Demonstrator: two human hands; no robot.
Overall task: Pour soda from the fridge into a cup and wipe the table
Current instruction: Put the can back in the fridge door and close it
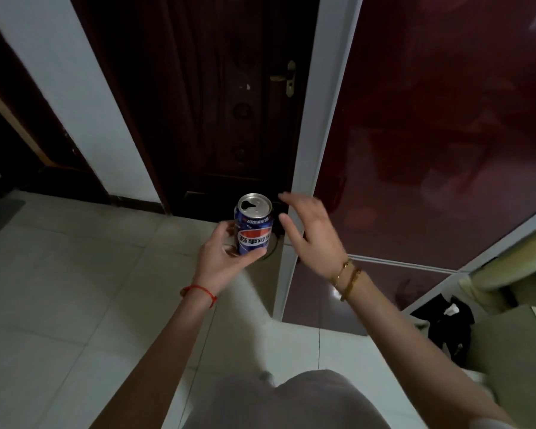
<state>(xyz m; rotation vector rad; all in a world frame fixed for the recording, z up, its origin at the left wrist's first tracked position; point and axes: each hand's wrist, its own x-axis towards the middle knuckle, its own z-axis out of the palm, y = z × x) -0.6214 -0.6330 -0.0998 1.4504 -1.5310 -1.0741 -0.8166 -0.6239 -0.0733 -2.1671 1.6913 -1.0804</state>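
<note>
Here the left hand [222, 253] holds a blue soda can [254, 224] up in the middle of the view, over the pale tiled floor [59, 289]. The can stands upright and its silver top has a dark hole where it has been opened. You cannot see what is inside the can. The left thumb and fingers curl round the lower part of the can from the left side and from below. The left arm reaches up from the near edge, and a thin red string [200, 292] is tied round its wrist. The right hand [310, 233] is just beside the can on the right, not touching it. Its fingers are spread and loose and it holds nothing; it looks a bit blurred. Two gold bracelets [347, 278] sit on the right wrist. The can has a round red, white and blue mark with white Chinese letters across it, and a line of small white letters higher up that are too small to read. To the right stands the fridge [430, 134], with a shiny dark red door and a white edge. Far behind the can is a dark brown door [217, 97] with a brass handle [287, 78]. A black cloth [446, 326] lies on the floor at the near right.
</note>
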